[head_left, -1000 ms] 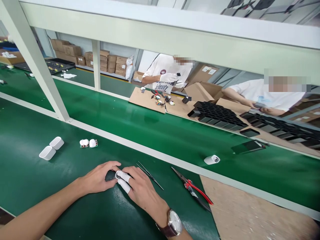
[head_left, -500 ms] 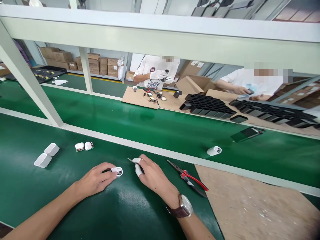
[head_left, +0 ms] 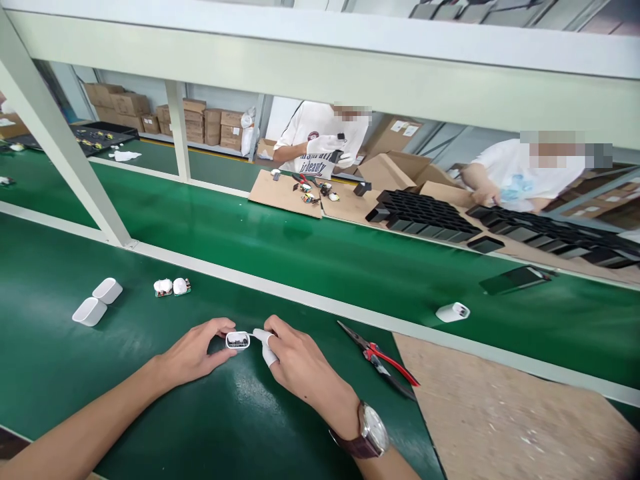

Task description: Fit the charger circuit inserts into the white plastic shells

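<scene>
My left hand (head_left: 195,353) lies on the green mat and pinches a small white casing (head_left: 237,340) between thumb and fingers, its open end facing me. My right hand (head_left: 295,360), with white finger cots on two fingers and a wristwatch on the wrist, is closed in a pinch right beside the casing. A thin pair of tweezers is mostly hidden in that hand, and its tip meets the casing's right end.
Red-handled pliers (head_left: 383,360) lie right of my hand. Two white casings (head_left: 99,301) and two small circuit parts (head_left: 173,287) sit to the left. Another white casing (head_left: 453,312) rides the belt. A cardboard sheet (head_left: 500,413) is at the right. Two people work across, by black trays (head_left: 425,217).
My right hand left the casing, picked the tweezers up from the mat and came back to the casing. The white casing on the belt has moved right.
</scene>
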The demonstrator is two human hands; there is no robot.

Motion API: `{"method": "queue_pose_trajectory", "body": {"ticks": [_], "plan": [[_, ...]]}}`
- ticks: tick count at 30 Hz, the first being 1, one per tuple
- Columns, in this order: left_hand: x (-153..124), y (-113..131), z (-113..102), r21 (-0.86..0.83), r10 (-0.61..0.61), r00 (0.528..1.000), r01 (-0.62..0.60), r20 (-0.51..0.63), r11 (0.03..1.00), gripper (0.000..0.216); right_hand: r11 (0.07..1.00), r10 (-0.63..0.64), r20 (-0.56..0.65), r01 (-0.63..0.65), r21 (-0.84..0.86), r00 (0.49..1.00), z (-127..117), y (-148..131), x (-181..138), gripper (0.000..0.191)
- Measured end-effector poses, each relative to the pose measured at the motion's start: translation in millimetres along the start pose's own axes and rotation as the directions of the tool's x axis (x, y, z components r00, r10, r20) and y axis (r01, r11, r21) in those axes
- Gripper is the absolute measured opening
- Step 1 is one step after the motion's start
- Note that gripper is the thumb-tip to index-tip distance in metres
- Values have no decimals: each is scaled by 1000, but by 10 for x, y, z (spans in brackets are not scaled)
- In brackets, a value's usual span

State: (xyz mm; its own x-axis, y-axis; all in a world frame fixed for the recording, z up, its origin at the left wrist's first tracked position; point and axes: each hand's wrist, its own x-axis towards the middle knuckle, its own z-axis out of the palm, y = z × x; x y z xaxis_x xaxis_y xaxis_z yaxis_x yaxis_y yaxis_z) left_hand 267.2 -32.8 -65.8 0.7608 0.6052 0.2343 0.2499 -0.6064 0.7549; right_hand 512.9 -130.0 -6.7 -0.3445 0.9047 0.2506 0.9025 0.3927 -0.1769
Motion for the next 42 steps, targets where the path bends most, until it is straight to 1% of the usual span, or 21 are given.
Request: {"method": "queue_pose_trajectory", "body": {"ticks": [7,10,14,19,24,28,31,34,36,39,42], "plan": [[-28,1,24,-4,-42,998,42,49,999,42,1000,8,46,-7,-25,999,-11,-42,53,20],[-26,12,22,-14,-50,997,50,58,999,41,1000,9,63,-8,-20,998,-57,-27,39,18],[-27,7,22,-6,-57,997,58,56,998,43,999,27,118,-21,-46,993,-67,-22,30,18],[-29,-16,31,-7,-35,998,35,49,999,43,998,30,145,-21,-67,989,-46,-34,36,17],[-21,-33,42,7,-10,999,10,36,1000,43,998,30,128,-22,-66,991,-30,-24,45,17],[-20,-36,46,15,0,1000,0,20,1000,42,996,3,128,7,-85,992,26,-57,71,19],[-15,-15,33,6,-14,999,13,39,1000,41,992,-33,148,51,-119,988,51,-123,92,20],[-4,22,13,8,-22,998,22,59,1000,39,983,-79,174,106,-152,982,32,-187,105,22],[3,42,3,15,-23,997,22,69,1000,37,980,-85,189,116,-161,978,-5,-197,103,23],[9,49,-1,19,-21,997,19,74,1000,34,988,-44,198,73,-137,979,-66,-150,76,20],[5,31,6,16,-18,998,17,65,1000,34,996,0,163,15,-87,987,-75,-80,39,17]]}}
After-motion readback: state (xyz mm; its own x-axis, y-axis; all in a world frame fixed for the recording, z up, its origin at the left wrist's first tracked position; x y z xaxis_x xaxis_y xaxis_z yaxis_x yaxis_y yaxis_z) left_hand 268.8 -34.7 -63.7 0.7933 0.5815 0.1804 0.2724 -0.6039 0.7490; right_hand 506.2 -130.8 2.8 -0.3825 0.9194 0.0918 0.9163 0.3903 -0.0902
